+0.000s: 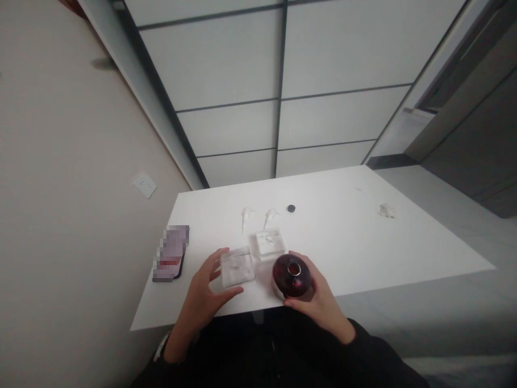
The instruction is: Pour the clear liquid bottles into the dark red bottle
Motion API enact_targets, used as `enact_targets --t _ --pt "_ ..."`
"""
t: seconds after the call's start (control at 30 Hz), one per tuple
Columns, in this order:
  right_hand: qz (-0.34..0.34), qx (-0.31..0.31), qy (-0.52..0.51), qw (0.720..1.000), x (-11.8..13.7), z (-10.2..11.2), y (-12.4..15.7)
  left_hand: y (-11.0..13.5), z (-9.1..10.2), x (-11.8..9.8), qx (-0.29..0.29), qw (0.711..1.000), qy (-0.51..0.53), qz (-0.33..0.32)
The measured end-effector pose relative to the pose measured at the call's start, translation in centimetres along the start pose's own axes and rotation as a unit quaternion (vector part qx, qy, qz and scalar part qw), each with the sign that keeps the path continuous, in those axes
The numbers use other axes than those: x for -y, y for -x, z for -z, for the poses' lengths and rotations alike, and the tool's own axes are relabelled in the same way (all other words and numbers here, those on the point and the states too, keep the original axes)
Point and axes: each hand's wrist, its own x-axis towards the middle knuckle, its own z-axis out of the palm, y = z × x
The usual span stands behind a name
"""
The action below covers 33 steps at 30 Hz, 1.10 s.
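My left hand (204,288) is closed around the sides of a clear square bottle (237,269) with a round neck on top, near the front edge of the white table. Fingers curl behind it and the thumb lies along its front. On the right, my right hand (321,296) grips a round dark red bottle (297,284) that has a ring-shaped opening on top. Just behind and between them stands a second clear square bottle (270,247). Beyond it lie two whitish pump heads, the left pump head (245,214) and the right pump head (270,215), beside a small round black cap (291,208).
A phone (172,253) lies at the table's left side. Toward the right of the white table (343,237) is a crumpled pale piece (386,210). A wall with a socket (144,185) rises at left, and panelled doors (238,129) stand behind the table.
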Motion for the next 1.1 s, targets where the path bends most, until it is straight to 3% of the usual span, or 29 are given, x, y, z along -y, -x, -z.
enact_targets --t 0.13,0.27,0.57,0.87,1.1 --pt "-0.042 0.0 -0.046 0.998 -0.2 -1.3 -0.5 0.5 1.5 -2.1 0.017 0.996 -0.051 -0.065" --pt "-0.04 0.024 -0.05 0.998 -0.1 -1.7 -1.0 0.2 2.8 -3.6 0.032 0.989 -0.09 -0.109" --pt "-0.01 0.04 -0.052 0.998 0.1 -1.8 -1.9 -1.6 3.7 -5.5 0.049 0.984 -0.125 -0.114" --pt "0.051 0.036 0.011 0.998 0.0 -1.9 -2.0 -2.5 4.1 -7.9 0.07 0.964 -0.199 -0.164" --pt "0.018 0.029 -0.003 0.999 -0.6 -2.3 -1.1 -2.8 4.3 -9.1 0.102 0.95 -0.233 -0.181"
